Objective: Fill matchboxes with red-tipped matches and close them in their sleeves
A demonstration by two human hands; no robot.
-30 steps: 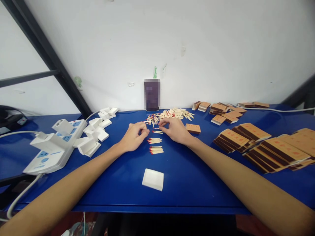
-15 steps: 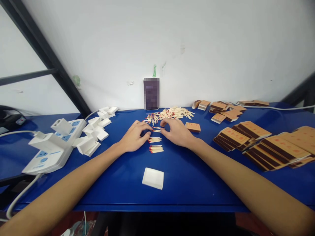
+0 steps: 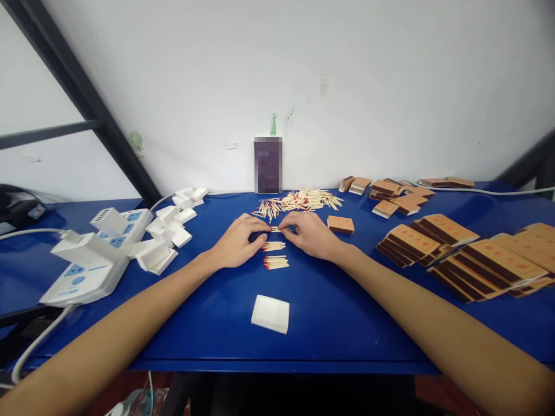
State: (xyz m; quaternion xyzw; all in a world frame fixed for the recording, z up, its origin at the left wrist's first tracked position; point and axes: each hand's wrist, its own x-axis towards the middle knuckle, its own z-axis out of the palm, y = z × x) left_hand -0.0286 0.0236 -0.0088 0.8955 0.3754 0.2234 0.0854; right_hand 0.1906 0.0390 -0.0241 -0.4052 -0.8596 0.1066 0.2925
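Note:
On the blue table (image 3: 329,323) my left hand (image 3: 237,241) and my right hand (image 3: 309,233) meet fingertip to fingertip, pinching a small row of matches (image 3: 274,229) between them. Two more neat bundles of red-tipped matches (image 3: 276,263) lie just in front of the hands. A loose heap of matches (image 3: 303,200) lies behind the hands, near the wall. One white inner tray (image 3: 270,314) sits nearer to me, at the table's front. A single brown matchbox sleeve (image 3: 340,224) rests to the right of my right hand.
White trays (image 3: 167,237) are piled at the left beside a white power strip (image 3: 93,254) with cables. Stacks of brown matchbox sleeves (image 3: 459,248) fill the right side, more (image 3: 392,196) near the wall. A dark upright phone (image 3: 267,164) leans against the wall.
Both hands have drawn together: the left moved right and forward, the right closed in, and their fingertips now press on the small row of matches between them.

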